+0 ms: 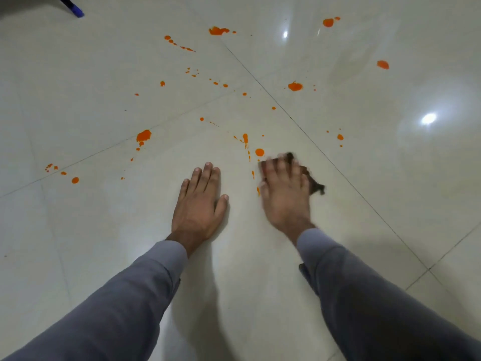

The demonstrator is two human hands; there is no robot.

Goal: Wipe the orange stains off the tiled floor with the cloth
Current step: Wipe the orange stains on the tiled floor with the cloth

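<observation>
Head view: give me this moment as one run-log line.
left hand: flat on tiled floor | right hand: pressing dark cloth, blurred | orange stains: many left | nearest round spot: beyond the fingers

I see a glossy off-white floor point(104, 230), big square tiles, thin dark grout lines running diagonal, white light glare on it. Stains point(143, 136) bright orange, scattered as blobs, dots and short streaks. Cloth point(313, 182) dark brown, blurred, so I can't tell any pattern. Sleeves point(130, 295) plain grey-lilac. Blue-tipped dark object point(75, 9) at top left.
</observation>
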